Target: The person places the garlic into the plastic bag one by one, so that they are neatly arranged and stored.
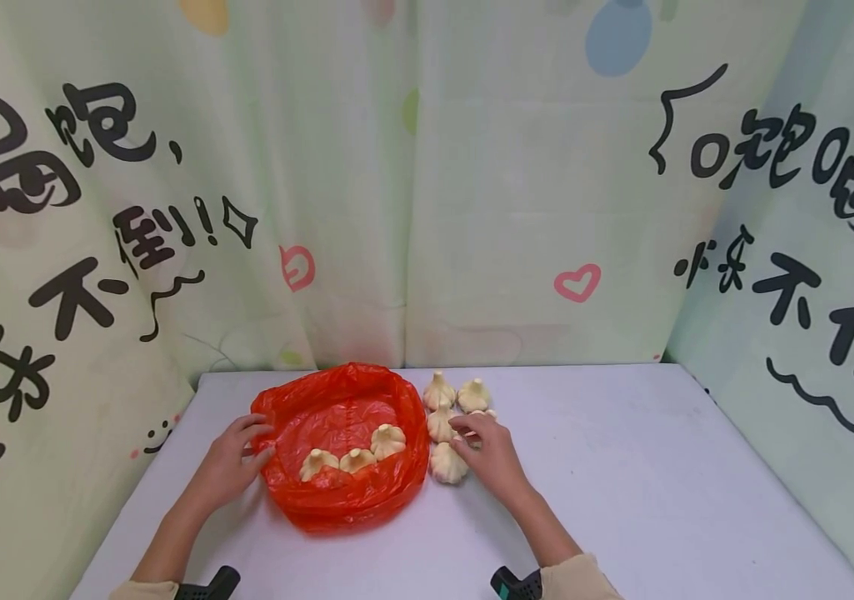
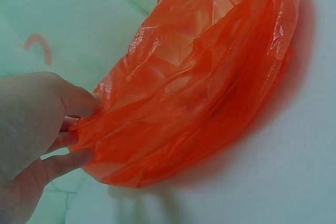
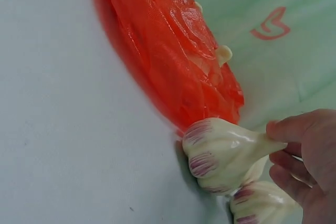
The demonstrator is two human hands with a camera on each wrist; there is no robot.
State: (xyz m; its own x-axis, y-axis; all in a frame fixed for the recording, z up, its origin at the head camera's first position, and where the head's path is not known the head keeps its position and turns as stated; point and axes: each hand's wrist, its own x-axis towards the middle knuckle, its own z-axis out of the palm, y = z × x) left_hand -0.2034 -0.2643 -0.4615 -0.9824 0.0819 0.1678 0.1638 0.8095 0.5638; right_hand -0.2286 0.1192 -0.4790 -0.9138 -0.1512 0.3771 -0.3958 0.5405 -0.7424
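a white counter [image 1: 659, 500] carries everything; pale green curtains [image 1: 471, 208] with black lettering and pink hearts hang along its edges.

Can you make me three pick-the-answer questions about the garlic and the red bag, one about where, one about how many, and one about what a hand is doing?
1. Where are the garlic bulbs that are outside the red bag?
A. On the table to the bag's right
B. On the table to the bag's left
C. Stacked on the bag's rim

2. How many garlic bulbs lie inside the bag?
A. One
B. Three
C. Six

3. What is the left hand doing?
A. Lying flat on the table, away from the bag
B. Lifting a garlic bulb
C. Holding the bag's edge

Answers:
1. A, the loose bulbs sit on the table beside the right hand.
2. B, the head view shows three bulbs in the bag.
3. C, the left wrist view shows fingers pinching the plastic.
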